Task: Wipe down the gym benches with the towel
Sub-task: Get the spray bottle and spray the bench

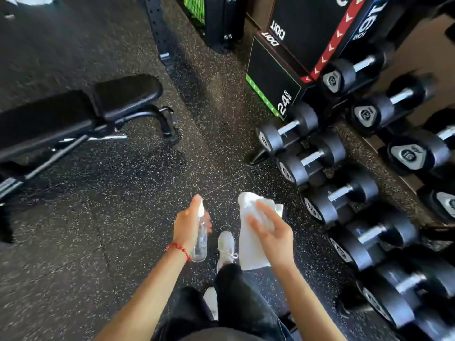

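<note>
My left hand (188, 226) grips a clear spray bottle (200, 242) with a white nozzle, index finger on top of the sprayer. Its nozzle points toward the white towel (250, 252), which hangs from my right hand (273, 232). That hand holds the towel with its fingers spread across the cloth. Both hands are in front of me above the floor. A black padded gym bench (81, 112) on a metal frame stands at the left, well apart from both hands.
A rack of black dumbbells (354, 193) runs along the right side. Stacked black plyo boxes (290, 67) stand at the back right, and a perforated rack upright (157, 28) at the back. Speckled rubber floor (123, 217) lies between. My white shoe (226, 244) shows below the hands.
</note>
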`<state>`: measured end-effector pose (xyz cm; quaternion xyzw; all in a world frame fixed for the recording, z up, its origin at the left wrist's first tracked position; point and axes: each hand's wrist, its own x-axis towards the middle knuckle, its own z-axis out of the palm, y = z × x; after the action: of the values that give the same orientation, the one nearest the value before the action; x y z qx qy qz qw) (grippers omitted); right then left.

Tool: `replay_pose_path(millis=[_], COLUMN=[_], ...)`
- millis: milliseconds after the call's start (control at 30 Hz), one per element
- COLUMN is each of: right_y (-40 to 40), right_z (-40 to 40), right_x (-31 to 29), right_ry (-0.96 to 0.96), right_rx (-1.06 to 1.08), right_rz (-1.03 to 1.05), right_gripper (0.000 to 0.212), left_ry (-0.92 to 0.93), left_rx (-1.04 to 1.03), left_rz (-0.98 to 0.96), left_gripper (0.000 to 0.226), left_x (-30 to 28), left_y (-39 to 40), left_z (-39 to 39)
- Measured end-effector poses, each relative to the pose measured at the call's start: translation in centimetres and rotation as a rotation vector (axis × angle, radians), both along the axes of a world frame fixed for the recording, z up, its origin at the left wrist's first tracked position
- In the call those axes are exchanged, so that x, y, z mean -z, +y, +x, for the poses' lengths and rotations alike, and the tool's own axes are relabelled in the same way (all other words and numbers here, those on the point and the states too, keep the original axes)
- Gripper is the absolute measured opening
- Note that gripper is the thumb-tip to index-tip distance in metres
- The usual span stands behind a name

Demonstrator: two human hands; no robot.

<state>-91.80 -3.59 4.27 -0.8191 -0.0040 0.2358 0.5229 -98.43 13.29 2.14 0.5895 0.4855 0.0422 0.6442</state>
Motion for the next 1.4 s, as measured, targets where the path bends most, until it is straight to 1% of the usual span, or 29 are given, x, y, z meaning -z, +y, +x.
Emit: replay_pose_path(millis=[200,400,600,667,767,867,1033,1200,1300,1400], right_y=[5.5,11.8,18.2,20.7,24.8,29.4,37.2,42.8,45.0,46.7], right_z=[9.0,19.2,27.1,29.6,33.5,37.7,44.2,50.3,54.2,58.6], right_x=[0.7,-0.7,-1.2,-1.0,-0.1,0.3,-0.9,-1.5,-1.2,-0.7], right_ry=[-0.032,-0.057,-0.092,-0.093,-0.096,-0.112,-0.101,-0.108,-0.109,-0.126], right_rx=[-0.018,-0.05,-0.065,-0.063,-0.045,-0.009,0.008,0.058,0.065,0.061], right_rz=[-0.002,0.022,0.016,0.018,0.024,0.038,0.025,0.042,0.032,0.03], right_gripper=[0.029,0.038,0.038,0.037,0.035,0.039,0.039,0.039,0.041,0.04], left_ry=[-0.013,-0.017,-0.025,-0.022,-0.044,-0.069,-0.08,-0.066,-0.048,-0.03], left_rx=[0.005,0.014,-0.024,-0.017,0.04,0.052,0.098,0.12,0.088,0.116], left_rz=[0.024,0.06,0.062,0.072,0.091,0.084,0.126,0.092,0.061,0.088], left_gripper=[0.06,0.064,0.063,0.061,0.065,0.067,0.065,0.074,0.067,0.063], left_x=[0.6,-0.5,-1.1,-0.9,-0.3,-0.1,-1.4,-1.5,-1.0,-0.6], left_y=[5.2,11.4,17.8,20.3,24.5,29.4,37.2,43.1,45.1,46.6], left_z=[8.9,18.0,25.7,28.3,32.3,36.9,44.1,50.9,55.0,59.4])
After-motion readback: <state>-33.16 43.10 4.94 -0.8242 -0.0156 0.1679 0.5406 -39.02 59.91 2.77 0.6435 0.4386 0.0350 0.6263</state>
